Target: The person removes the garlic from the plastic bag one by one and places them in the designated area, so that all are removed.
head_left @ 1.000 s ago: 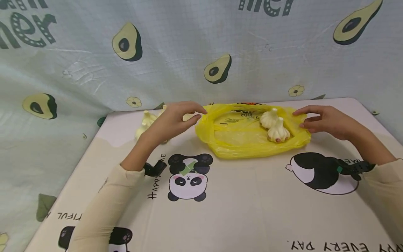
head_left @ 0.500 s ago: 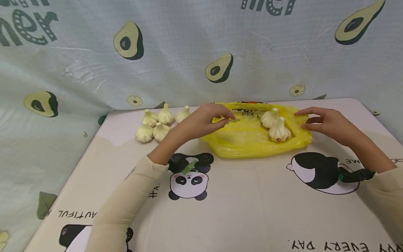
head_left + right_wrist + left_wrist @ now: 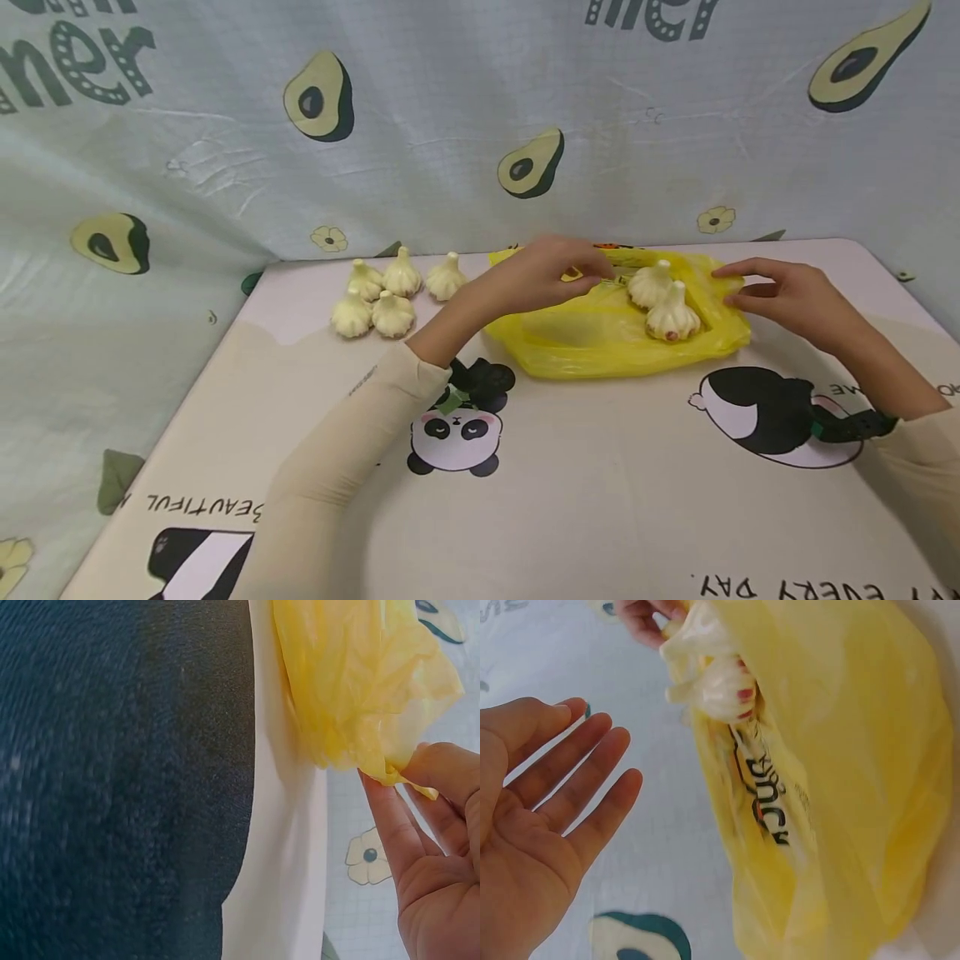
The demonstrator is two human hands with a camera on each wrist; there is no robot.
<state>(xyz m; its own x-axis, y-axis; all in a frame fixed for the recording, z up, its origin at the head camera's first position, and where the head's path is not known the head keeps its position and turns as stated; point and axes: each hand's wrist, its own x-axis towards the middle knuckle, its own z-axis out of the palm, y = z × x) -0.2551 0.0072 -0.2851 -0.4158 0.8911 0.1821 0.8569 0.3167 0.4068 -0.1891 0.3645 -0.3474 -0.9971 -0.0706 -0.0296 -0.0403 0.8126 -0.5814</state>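
Note:
A yellow plastic bag lies flat at the back of the table, with two garlic bulbs in it. My left hand hovers over the bag's left half, just left of those bulbs. In the left wrist view its palm is open, fingers straight, beside the bag and the bulbs. My right hand pinches the bag's right edge. The right wrist view shows its fingers nipping a fold of the yellow plastic.
Several loose garlic bulbs sit in a cluster left of the bag. The table has a panda-print cover. An avocado-print cloth hangs close behind. Beyond the table's right edge lies a dark surface.
My left hand has moved right, from over the loose garlic to above the bag near the two bulbs. The right hand has stayed at the bag's right edge.

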